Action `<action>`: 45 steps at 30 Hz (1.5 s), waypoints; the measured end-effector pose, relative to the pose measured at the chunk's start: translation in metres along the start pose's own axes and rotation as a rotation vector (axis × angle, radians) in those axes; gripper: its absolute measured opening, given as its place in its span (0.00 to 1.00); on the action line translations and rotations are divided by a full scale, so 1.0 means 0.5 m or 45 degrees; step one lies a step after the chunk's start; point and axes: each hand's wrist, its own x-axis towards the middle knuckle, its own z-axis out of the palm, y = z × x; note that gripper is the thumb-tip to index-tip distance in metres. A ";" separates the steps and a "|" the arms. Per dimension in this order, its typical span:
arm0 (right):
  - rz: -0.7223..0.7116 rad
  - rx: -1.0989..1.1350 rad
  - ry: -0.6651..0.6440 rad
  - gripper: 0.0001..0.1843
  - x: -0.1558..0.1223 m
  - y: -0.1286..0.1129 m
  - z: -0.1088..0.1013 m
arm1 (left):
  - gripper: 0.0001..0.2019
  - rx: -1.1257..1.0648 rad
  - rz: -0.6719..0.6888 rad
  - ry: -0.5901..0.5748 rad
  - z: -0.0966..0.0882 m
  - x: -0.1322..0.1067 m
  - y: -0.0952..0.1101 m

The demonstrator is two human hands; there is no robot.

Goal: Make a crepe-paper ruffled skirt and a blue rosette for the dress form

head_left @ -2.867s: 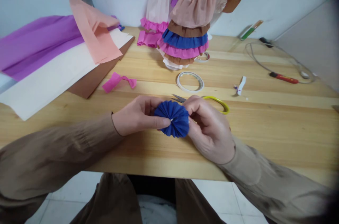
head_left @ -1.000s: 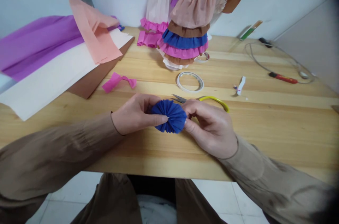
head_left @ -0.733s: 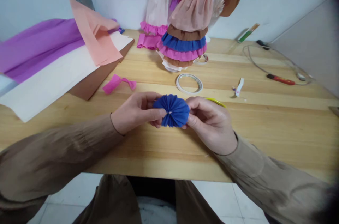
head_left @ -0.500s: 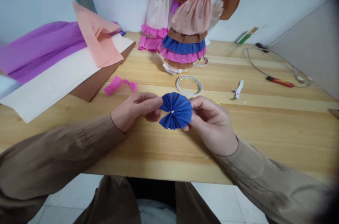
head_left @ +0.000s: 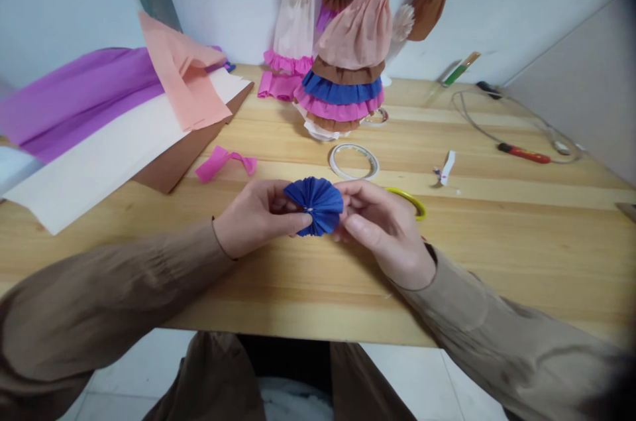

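A pleated blue paper rosette (head_left: pixel 325 202) is held above the table's front half, fanned out round a small pale tie at its centre. My left hand (head_left: pixel 258 217) pinches it from the left, thumb pressed on the front near the tie and fingers behind. At the rosette's right edge, my right hand (head_left: pixel 390 229) has its curled fingers against the paper; the thumb stands a little off the front. Just beyond lies a white tape roll (head_left: pixel 354 162). A yellow ring (head_left: pixel 410 201) shows partly behind my right hand.
Purple, white, salmon and brown paper sheets (head_left: pixel 104 136) pile up at left. A pink scrap (head_left: pixel 223 162) lies near them. A ruffled paper dress (head_left: pixel 348 56) stands at the back. On the right are a white strip (head_left: pixel 448 168), a red-handled corded tool (head_left: pixel 524 153) and a green-handled brush (head_left: pixel 461 69).
The rosette has shifted left, and my left thumb has moved onto its front near the centre. My right hand has moved slightly left and its thumb has come off the paper, uncovering the yellow ring.
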 end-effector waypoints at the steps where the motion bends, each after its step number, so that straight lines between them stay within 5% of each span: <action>1: 0.008 -0.011 -0.011 0.20 0.002 0.000 0.003 | 0.10 0.014 0.009 -0.012 0.003 -0.001 0.001; 10: 0.230 0.025 0.043 0.19 0.010 0.011 0.013 | 0.11 0.013 -0.006 0.053 0.001 0.000 0.005; 26: 0.202 0.003 -0.041 0.19 0.009 0.007 0.006 | 0.22 0.151 0.139 -0.028 -0.005 -0.005 0.003; 33: 0.280 0.150 0.131 0.19 0.010 0.027 0.004 | 0.19 0.073 0.056 -0.025 -0.004 -0.001 0.013; 39: 0.330 0.104 -0.071 0.22 0.005 0.013 0.014 | 0.14 0.033 0.021 0.016 0.003 -0.002 0.004; 45: 0.080 -0.148 0.070 0.16 0.009 0.002 0.008 | 0.09 0.215 -0.015 0.055 0.001 -0.002 0.005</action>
